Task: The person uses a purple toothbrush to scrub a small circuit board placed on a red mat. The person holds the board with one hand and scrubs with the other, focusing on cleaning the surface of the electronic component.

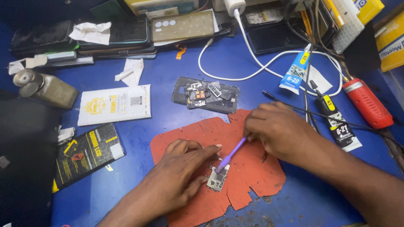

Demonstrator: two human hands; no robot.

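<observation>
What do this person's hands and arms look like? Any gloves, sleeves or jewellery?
Both are bare. The left hand and right hand wear no gloves, and no rings, watch or wristband show. Both forearms are uncovered as far as the picture's edge, with no sleeve in view. The fingernails are short and plain.
</observation>
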